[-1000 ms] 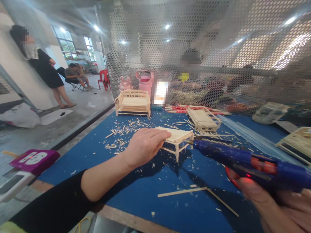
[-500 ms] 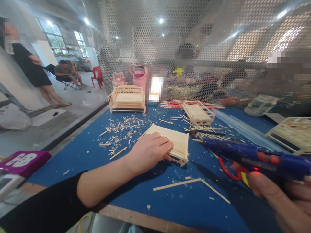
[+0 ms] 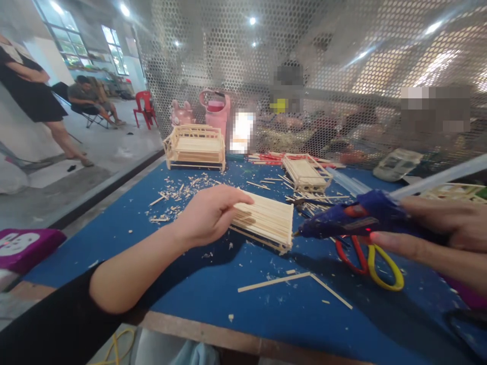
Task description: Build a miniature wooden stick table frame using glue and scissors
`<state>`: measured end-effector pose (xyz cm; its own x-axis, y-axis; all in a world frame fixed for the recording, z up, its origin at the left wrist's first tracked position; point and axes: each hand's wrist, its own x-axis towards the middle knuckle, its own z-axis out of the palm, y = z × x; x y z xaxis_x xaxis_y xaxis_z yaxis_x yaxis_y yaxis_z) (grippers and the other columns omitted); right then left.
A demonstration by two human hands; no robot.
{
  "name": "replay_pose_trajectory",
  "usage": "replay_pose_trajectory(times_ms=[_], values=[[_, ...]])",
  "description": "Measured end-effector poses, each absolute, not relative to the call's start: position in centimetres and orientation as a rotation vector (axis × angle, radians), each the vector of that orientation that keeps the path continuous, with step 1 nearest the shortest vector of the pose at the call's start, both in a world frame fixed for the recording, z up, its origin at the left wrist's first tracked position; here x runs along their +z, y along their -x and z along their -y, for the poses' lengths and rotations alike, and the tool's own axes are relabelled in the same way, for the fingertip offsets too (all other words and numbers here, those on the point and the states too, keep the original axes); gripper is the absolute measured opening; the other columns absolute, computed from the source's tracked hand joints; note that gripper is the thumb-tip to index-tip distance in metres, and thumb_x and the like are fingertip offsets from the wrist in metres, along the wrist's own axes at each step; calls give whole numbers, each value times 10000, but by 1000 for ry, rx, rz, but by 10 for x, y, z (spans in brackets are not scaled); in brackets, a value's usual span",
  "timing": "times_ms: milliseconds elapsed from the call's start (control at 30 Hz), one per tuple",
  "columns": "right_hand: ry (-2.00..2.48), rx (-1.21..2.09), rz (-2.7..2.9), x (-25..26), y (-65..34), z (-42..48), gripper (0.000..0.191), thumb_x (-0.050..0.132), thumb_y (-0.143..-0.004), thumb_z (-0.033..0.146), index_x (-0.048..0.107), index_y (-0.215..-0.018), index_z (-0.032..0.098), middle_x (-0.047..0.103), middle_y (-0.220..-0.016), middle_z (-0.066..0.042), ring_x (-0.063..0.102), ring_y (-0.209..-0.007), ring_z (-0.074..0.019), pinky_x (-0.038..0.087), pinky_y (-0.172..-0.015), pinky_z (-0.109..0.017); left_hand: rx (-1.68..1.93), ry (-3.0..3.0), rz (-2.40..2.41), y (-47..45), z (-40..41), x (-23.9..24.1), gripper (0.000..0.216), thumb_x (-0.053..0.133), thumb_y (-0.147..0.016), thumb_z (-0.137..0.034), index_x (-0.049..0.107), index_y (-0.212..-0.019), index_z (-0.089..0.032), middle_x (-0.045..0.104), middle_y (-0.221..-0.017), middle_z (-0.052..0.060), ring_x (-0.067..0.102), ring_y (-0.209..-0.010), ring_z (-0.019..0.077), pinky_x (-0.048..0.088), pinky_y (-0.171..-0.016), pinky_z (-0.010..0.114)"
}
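A small bed-like model made of thin wooden sticks (image 3: 266, 218) lies on the blue tabletop. My left hand (image 3: 209, 215) grips its left end, with the index finger along the top slats and the thumb side hidden behind the hand. In my right hand (image 3: 429, 228) is a blue glue gun (image 3: 353, 215) with a red light glowing on its side. Its nozzle meets or nearly meets the model's right end, near the lower corner. From the gun's rear, a clear glue stick (image 3: 441, 177) slants up to the right. Red-and-yellow-handled scissors (image 3: 399, 284) lie below the gun.
Behind stand a finished stick bench (image 3: 196, 147) and another stick model (image 3: 308, 172). Wood scraps (image 3: 178, 192) and loose sticks (image 3: 274, 284) litter the blue table (image 3: 182, 309). A perforated metal screen (image 3: 228, 61) rises at the back; a purple box (image 3: 30, 248) is at left.
My right hand has brought the glue gun left and turned it, so the nozzle is at the model's right end. My left hand has shifted left along the model, uncovering more slats. The view has tilted slightly.
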<state>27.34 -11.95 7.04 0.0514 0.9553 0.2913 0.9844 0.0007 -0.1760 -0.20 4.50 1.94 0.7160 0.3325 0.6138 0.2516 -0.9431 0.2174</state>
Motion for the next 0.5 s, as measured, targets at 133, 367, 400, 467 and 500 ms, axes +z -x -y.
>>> replay_pose_trajectory(times_ms=[133, 367, 400, 467, 500], values=[[1875, -50, 2191, 86, -257, 107, 440, 427, -783, 591, 625, -1100, 357, 709, -973, -9, 660, -761, -254, 535, -626, -354, 1189, -2657, -783, 1, -54, 18, 314, 401, -765, -110, 670, -923, -143, 711, -924, 45, 640, -847, 139, 488, -796, 251], [1828, -57, 2222, 83, -253, 102, 410, 417, -795, 586, 657, -1020, 342, 712, -944, -20, 660, -708, -244, 533, -603, -349, 1003, -2730, -754, -2, -55, 11, 286, 450, -748, -164, 697, -891, -154, 727, -857, 48, 663, -776, 154, 506, -742, 261], [1835, -71, 2199, 83, -255, 102, 419, 410, -792, 596, 663, -999, 333, 710, -946, -21, 661, -731, -247, 534, -632, -355, 957, -2742, -759, -2, -54, 11, 279, 454, -748, -178, 702, -875, -160, 729, -833, 46, 665, -754, 158, 510, -724, 267], [1858, -128, 2138, 82, -259, 102, 438, 401, -785, 615, 655, -998, 329, 709, -936, -18, 662, -757, -248, 530, -654, -358, 898, -2739, -790, -2, -53, 11, 270, 463, -749, -200, 706, -862, -173, 731, -809, 38, 665, -734, 163, 513, -703, 274], [1876, -169, 2104, 83, -263, 103, 444, 401, -783, 620, 643, -1016, 330, 708, -930, -17, 661, -761, -245, 525, -655, -353, 887, -2724, -805, -2, -53, 11, 269, 464, -748, -200, 706, -864, -178, 731, -811, 32, 665, -735, 162, 514, -702, 272]])
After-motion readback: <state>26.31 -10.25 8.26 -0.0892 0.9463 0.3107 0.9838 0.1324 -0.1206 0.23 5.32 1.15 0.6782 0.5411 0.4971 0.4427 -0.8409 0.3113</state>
